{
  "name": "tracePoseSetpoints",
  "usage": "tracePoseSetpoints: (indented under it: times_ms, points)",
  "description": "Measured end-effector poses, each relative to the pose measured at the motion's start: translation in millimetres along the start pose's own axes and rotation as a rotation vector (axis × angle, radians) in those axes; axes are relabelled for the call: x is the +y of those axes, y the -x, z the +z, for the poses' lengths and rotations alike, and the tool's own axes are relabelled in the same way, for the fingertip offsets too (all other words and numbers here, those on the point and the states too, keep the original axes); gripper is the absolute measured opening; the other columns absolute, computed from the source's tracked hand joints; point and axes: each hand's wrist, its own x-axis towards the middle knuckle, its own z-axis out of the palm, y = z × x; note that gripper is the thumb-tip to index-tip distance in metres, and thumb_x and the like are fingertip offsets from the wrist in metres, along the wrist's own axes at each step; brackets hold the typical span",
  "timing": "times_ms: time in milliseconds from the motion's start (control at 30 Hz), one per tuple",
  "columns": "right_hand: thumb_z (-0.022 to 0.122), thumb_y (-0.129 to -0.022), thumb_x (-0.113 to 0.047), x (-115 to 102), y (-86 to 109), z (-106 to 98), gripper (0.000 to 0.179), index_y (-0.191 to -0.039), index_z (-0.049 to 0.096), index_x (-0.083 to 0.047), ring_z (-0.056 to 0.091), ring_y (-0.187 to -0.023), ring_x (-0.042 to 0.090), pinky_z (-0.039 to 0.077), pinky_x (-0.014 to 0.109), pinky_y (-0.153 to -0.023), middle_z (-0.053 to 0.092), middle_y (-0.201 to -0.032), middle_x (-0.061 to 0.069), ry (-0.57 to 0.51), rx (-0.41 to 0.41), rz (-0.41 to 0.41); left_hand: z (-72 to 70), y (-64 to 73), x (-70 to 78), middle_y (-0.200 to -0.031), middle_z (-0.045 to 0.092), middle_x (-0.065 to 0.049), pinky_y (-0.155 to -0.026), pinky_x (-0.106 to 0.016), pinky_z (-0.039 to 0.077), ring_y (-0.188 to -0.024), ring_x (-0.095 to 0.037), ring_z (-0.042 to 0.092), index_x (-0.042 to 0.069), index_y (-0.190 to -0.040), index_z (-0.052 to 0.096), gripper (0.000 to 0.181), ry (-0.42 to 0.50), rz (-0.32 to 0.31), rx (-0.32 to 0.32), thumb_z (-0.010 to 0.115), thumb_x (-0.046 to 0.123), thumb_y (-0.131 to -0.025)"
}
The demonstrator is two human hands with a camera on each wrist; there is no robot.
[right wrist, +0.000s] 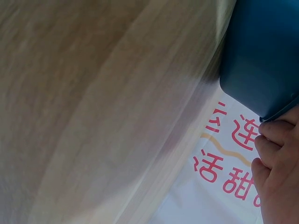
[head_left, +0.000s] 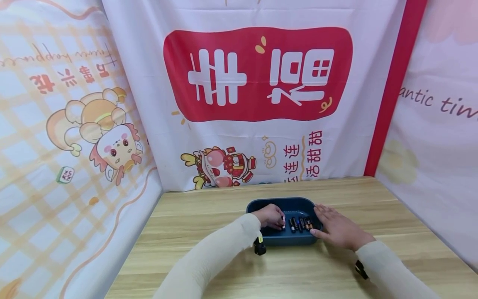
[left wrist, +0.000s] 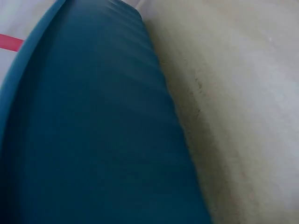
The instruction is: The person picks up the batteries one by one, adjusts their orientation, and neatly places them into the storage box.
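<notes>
A dark blue plastic bin (head_left: 287, 241) stands on the table, its long side facing me. My left hand (head_left: 271, 215) reaches over its left end and pinches a small battery (head_left: 284, 223) close to the bin floor. Right of those fingers, several dark batteries (head_left: 300, 224) lie side by side in a row. My right hand (head_left: 337, 226) rests against the bin's right end, fingers extended at the far corner and thumb at the near rim. In the right wrist view, fingertips (right wrist: 268, 133) touch the bin's rim. The left wrist view has only the bin's outer wall (left wrist: 103, 121) and table.
The wooden table (head_left: 186, 232) extends around the bin on all sides. Behind it hangs a white printed cloth (head_left: 261, 153) with a red panel, and more printed cloths stand at the left (head_left: 74, 166) and right (head_left: 429, 137). A black wrist camera (head_left: 260, 247) sits beside the bin's near left corner.
</notes>
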Motion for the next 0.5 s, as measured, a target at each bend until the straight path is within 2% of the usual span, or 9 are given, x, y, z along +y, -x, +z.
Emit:
tracePoseSetpoints:
  times_ms: [133,267,500]
  points:
    - [0.042,-0.095,-0.064,-0.5,-0.1,-0.3,0.086,-0.147,0.035,0.005,0.025,-0.142,0.036,0.023,0.052,-0.115,0.029,-0.154,0.02,-0.003,0.002,0.001,2.3,-1.4,4.2,-0.08,0.066,-0.012,-0.065,-0.036,0.06,-0.071,-0.022,0.066,-0.009,-0.096,0.067,0.01,-0.059,-0.013,0.028,0.06,-0.008,-0.09]
    - [0.042,-0.095,-0.064,-0.5,-0.7,1.1,0.086,-0.146,0.035,0.005,0.025,-0.142,0.036,0.023,0.052,-0.115,0.03,-0.154,0.02,0.0,0.004,-0.004,4.8,-2.6,5.7,-0.078,0.067,-0.011,-0.065,-0.036,0.06,-0.07,-0.023,0.067,-0.009,-0.087,0.07,0.011,-0.099,-0.03,0.045,0.06,-0.006,-0.09]
    - [0.043,-0.096,-0.062,0.8,-0.8,3.5,0.084,-0.147,0.035,0.004,0.024,-0.142,0.036,0.022,0.051,-0.115,0.029,-0.154,0.019,0.003,0.007,-0.003,10.1,-4.3,7.0,-0.08,0.068,-0.013,-0.065,-0.035,0.06,-0.071,-0.023,0.068,-0.01,-0.085,0.07,0.007,-0.098,-0.029,0.07,0.063,-0.009,-0.087]
